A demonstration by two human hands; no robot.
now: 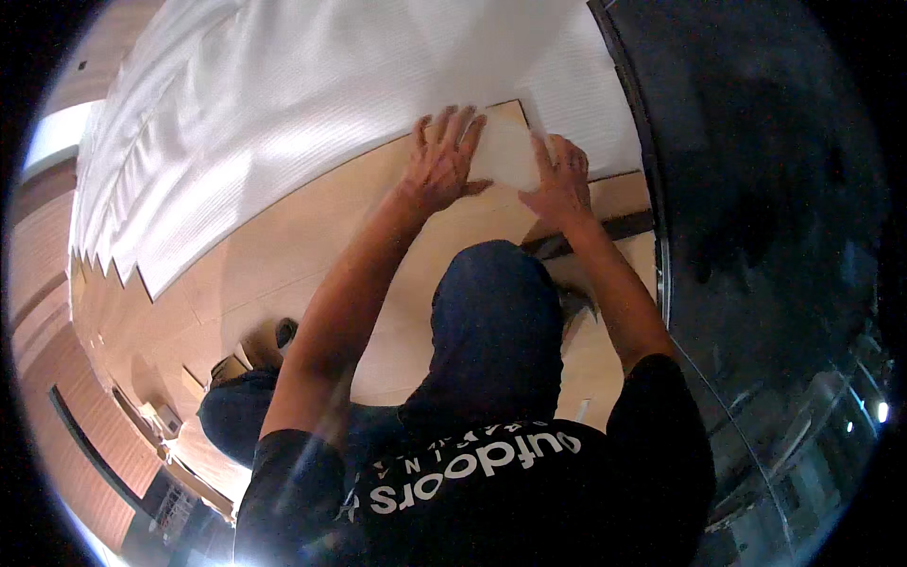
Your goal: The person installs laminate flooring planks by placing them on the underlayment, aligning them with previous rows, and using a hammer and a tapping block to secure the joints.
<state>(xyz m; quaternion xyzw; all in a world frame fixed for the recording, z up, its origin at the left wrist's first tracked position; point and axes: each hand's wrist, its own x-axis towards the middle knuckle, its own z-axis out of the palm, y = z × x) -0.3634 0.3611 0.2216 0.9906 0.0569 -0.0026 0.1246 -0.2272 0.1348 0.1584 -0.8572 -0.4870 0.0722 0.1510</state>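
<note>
Light wood-look floor planks (255,250) are laid below me, their outer edge running along white ribbed foam underlay (312,85). My left hand (442,163) lies flat on the outermost plank with its fingers spread, close to the foam. My right hand (561,184) is at the end of that plank, fingers stretched forward and thumb apart, near the plank's corner. Between the two hands shows a pale, bright patch of the plank's surface. Neither hand has anything gripped in it.
A dark floor (756,189) begins on the right behind a dark edge strip (635,94). A dark bar-like strip (628,225) passes under my right forearm, beside a grey object (574,302) that is partly hidden. Stepped plank ends (118,269) show at the far left.
</note>
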